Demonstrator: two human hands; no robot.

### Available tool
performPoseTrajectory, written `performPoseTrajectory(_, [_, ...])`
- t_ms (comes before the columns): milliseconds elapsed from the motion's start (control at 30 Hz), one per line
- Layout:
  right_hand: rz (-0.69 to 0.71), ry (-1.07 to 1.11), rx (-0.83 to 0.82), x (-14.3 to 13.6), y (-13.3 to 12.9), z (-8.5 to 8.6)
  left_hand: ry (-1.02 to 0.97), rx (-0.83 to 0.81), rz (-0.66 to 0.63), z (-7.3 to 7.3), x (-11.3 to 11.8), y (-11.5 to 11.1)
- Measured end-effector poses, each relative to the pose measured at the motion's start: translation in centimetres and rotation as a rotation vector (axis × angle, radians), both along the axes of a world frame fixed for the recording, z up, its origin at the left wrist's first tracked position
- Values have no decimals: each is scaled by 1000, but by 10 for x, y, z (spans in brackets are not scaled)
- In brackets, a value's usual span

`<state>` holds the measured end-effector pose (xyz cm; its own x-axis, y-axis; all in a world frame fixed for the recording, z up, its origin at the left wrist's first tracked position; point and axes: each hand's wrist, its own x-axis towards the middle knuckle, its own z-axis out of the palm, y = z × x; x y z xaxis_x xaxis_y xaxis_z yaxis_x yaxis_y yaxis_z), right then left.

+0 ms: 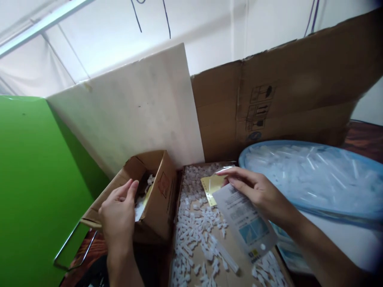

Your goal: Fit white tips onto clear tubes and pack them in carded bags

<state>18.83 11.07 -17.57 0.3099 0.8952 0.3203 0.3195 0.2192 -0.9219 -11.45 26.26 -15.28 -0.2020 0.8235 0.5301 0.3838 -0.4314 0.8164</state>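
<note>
My right hand (251, 187) grips a translucent plastic packaging bag (243, 223) between thumb and fingers. Printed text and blue pictures cover the bag, which has a round hole at its lower end. Beside those fingertips shows a yellow card (209, 187) with a shiny clear film over it; how it joins the bag is unclear. My left hand (119, 203) is raised at the near side of an open cardboard box (161, 199), thumb and forefinger pinched together; anything between them is too small to make out. Yellow and white pieces lie inside the box.
Many small white plastic pieces (191, 227) are spread over a cardboard surface (224, 261), along with a clear tube (226, 255). To the right stands a blue basin (243, 159) full of clear plastic pieces. Cardboard (218, 115), white (134, 107) and green (26, 167) panels rise around.
</note>
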Motion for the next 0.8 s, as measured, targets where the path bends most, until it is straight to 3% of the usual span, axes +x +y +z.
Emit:
performPoseTrajectory(100, [2,-13,-6,-1,0,0,74,-27,135,2,1,0])
performPoseTrajectory(267, [-1,-32,-21,-2,1,3,91,-60,39,9,13,-8])
performPoseTrajectory(400, [3,-33,-23,-2,0,5,-311,-59,-202,14,21,-12])
performPoseTrajectory(467, [-1,-48,-15,-1,-1,6,-452,-73,-223,17,25,-14])
performPoseTrajectory(567, [-10,-65,-19,-1,-1,6,-425,-51,-129,20,28,-18])
performPoseTrajectory(633, [-10,-72,-27,-1,0,6,-430,-3,-133,21,30,-20])
performPoseTrajectory(800, [2,-71,-34,-3,-1,6,-640,80,-354,25,32,-22])
